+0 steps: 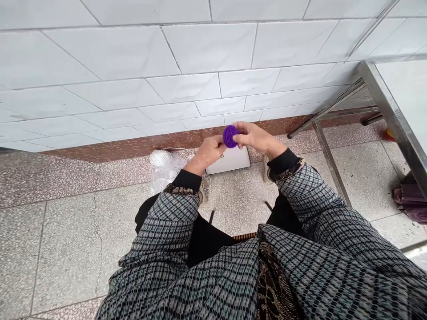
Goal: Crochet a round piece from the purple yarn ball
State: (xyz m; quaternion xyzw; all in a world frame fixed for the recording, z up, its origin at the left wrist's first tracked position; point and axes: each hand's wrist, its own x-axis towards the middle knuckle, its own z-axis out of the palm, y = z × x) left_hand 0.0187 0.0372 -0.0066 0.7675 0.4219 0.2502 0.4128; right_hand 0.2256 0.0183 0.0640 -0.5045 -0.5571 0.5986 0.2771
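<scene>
Yarn ball [230,136] — purple, round face toward camera

Both forearms reach forward, angled inward; left hand [211,153] and right hand [250,135] nearly meet, fingers curled.

"What stood on the right?"
"A metal frame [395,115], near the tiled wall [207,49]."
"And on the speckled floor [73,240]?"
"A white box [231,161] lay by the wall, and a dark purple bundle [412,202] lay at the right edge."
</scene>
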